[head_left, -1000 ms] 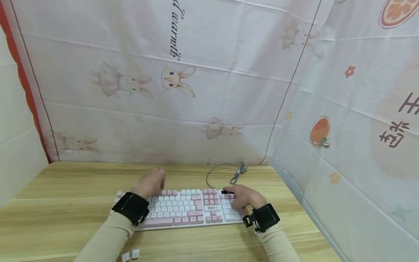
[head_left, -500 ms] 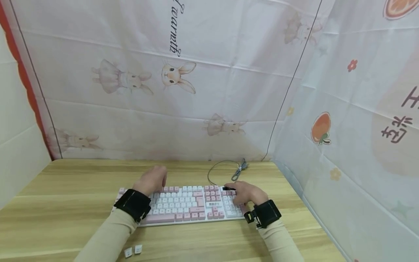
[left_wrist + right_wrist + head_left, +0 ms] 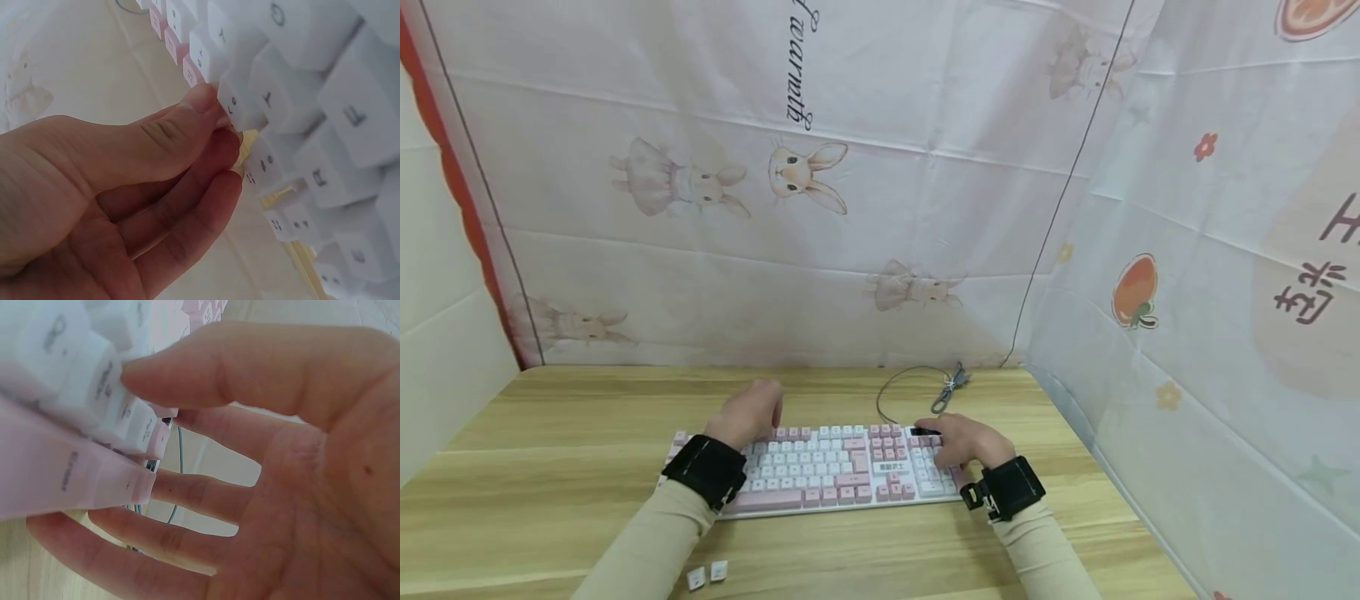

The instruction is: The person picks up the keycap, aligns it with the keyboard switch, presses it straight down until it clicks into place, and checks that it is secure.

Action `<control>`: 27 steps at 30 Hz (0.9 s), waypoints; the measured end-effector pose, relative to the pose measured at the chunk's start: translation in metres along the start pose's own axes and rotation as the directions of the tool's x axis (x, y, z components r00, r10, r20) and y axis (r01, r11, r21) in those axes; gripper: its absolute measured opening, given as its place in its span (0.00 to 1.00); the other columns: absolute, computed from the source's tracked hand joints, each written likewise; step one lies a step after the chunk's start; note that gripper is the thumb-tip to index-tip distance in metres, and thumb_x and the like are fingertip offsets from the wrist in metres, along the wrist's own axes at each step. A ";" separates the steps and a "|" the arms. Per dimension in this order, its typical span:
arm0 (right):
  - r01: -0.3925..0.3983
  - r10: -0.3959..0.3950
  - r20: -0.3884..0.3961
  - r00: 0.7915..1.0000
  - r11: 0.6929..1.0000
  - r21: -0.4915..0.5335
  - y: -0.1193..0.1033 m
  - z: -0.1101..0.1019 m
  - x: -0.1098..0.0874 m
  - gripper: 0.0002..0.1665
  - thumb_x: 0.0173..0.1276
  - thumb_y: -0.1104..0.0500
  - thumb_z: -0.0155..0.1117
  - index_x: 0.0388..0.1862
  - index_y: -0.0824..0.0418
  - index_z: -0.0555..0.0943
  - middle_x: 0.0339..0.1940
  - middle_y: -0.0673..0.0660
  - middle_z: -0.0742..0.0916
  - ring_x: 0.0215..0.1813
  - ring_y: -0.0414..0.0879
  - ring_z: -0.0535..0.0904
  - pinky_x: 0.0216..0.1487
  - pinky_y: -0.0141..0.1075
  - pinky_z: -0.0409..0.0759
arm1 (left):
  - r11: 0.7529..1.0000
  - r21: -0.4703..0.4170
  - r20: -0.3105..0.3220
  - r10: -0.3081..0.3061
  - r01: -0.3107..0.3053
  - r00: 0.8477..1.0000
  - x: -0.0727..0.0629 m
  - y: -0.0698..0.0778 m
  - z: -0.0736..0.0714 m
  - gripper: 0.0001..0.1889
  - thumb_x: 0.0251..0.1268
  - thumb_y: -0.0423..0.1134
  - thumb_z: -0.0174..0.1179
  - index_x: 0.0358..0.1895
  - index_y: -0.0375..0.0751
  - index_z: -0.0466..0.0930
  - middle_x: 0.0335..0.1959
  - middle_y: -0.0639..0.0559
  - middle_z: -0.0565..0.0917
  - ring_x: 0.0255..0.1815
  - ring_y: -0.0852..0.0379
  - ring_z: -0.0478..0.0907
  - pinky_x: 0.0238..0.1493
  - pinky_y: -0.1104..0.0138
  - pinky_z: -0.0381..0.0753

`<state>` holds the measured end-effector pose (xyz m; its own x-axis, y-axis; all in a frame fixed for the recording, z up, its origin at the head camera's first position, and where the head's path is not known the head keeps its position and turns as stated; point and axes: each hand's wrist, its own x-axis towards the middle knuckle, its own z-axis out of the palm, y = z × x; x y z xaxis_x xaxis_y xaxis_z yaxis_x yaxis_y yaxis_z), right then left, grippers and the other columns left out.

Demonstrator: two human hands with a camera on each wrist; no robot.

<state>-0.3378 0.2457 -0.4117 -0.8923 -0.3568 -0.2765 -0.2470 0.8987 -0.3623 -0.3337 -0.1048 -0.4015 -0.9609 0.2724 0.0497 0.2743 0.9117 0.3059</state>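
A pink and white keyboard (image 3: 808,467) lies on the wooden table between both hands. At its upper left row, my left hand (image 3: 747,414) pinches with thumb and fingertips at a keycap (image 3: 223,121), mostly hidden by the fingers. Yellow backing plate (image 3: 249,139) shows in gaps beside those fingertips. My right hand (image 3: 967,442) grips the keyboard's right end. Its thumb (image 3: 178,369) lies over the number pad keys, while the other fingers reach around the edge. Two loose white keycaps (image 3: 718,571) rest on the table in front of the keyboard.
Behind the keyboard, a grey cable (image 3: 951,387) lies bundled on the table (image 3: 587,467). Printed cloth (image 3: 820,250) hangs at the back and right. A black strip (image 3: 925,432) shows at the keyboard's upper right corner, by the right fingers.
The whole view has shifted slightly as the head moved. Both hands keep their places on the keyboard, and the loose keycaps lie as before.
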 end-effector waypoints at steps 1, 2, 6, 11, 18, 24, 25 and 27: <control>0.002 -0.002 0.000 1.000 1.000 0.000 0.000 0.000 0.000 0.49 0.55 0.72 0.65 0.78 0.52 0.69 0.66 0.62 0.79 0.29 0.45 0.78 0.28 0.39 0.83 | 1.000 0.002 0.000 -0.002 0.002 1.000 0.000 0.000 0.000 0.09 0.47 0.21 0.73 0.26 0.38 0.86 0.28 0.49 0.84 0.29 0.53 0.78 0.32 0.61 0.82; 0.003 -0.003 0.001 1.000 1.000 -0.002 0.000 0.001 0.000 0.49 0.55 0.72 0.65 0.78 0.52 0.69 0.66 0.62 0.79 0.28 0.45 0.78 0.28 0.39 0.83 | 1.000 0.003 -0.001 -0.002 0.002 1.000 -0.001 0.000 0.001 0.09 0.47 0.21 0.73 0.26 0.38 0.86 0.28 0.49 0.84 0.29 0.53 0.78 0.32 0.61 0.82; 0.002 -0.002 0.000 1.000 1.000 -0.006 0.000 0.001 0.000 0.49 0.55 0.72 0.66 0.78 0.52 0.69 0.67 0.62 0.78 0.29 0.45 0.78 0.28 0.39 0.83 | 1.000 0.001 -0.007 -0.005 0.005 1.000 -0.001 0.001 0.002 0.09 0.48 0.20 0.72 0.26 0.37 0.85 0.28 0.48 0.84 0.29 0.53 0.78 0.31 0.62 0.82; 0.002 -0.002 0.001 1.000 1.000 -0.003 0.001 0.000 0.001 0.49 0.55 0.72 0.65 0.79 0.52 0.69 0.68 0.62 0.78 0.30 0.45 0.79 0.28 0.38 0.83 | 1.000 0.017 -0.015 0.004 -0.003 1.000 -0.001 0.002 0.002 0.09 0.49 0.20 0.72 0.25 0.37 0.85 0.27 0.48 0.84 0.28 0.53 0.77 0.31 0.62 0.82; -0.004 0.004 0.004 1.000 1.000 -0.004 0.000 -0.001 0.002 0.50 0.55 0.72 0.66 0.79 0.52 0.68 0.69 0.62 0.77 0.31 0.45 0.79 0.28 0.38 0.83 | 0.999 0.031 -0.013 0.008 -0.007 1.000 -0.001 0.001 0.002 0.09 0.50 0.21 0.73 0.26 0.37 0.84 0.27 0.48 0.83 0.29 0.53 0.77 0.31 0.62 0.81; 0.002 -0.002 0.003 1.000 1.000 -0.003 0.001 -0.001 0.002 0.50 0.55 0.72 0.65 0.79 0.52 0.68 0.68 0.62 0.78 0.30 0.45 0.79 0.28 0.38 0.83 | 0.999 0.036 -0.012 0.009 -0.009 1.000 -0.001 0.002 0.002 0.09 0.50 0.22 0.74 0.26 0.38 0.84 0.28 0.48 0.83 0.29 0.53 0.77 0.32 0.61 0.82; 0.002 -0.002 0.003 1.000 1.000 -0.002 0.001 -0.001 0.002 0.50 0.55 0.72 0.65 0.79 0.53 0.69 0.68 0.62 0.78 0.30 0.45 0.79 0.28 0.38 0.83 | 0.999 0.036 -0.012 0.010 -0.009 1.000 -0.001 0.002 0.001 0.09 0.50 0.22 0.74 0.26 0.38 0.85 0.28 0.48 0.83 0.29 0.53 0.77 0.32 0.61 0.82; 0.001 -0.001 0.002 1.000 1.000 0.000 0.002 -0.001 0.002 0.50 0.55 0.72 0.65 0.79 0.52 0.69 0.68 0.62 0.78 0.31 0.45 0.79 0.29 0.39 0.83 | 0.999 0.037 -0.011 0.009 -0.009 1.000 0.000 0.002 0.001 0.09 0.50 0.22 0.74 0.26 0.38 0.85 0.28 0.48 0.84 0.29 0.53 0.78 0.32 0.61 0.82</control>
<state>-0.3405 0.2465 -0.4123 -0.8912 -0.3581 -0.2785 -0.2479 0.8985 -0.3621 -0.3328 -0.1030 -0.4025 -0.9587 0.2774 0.0635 0.2840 0.9199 0.2703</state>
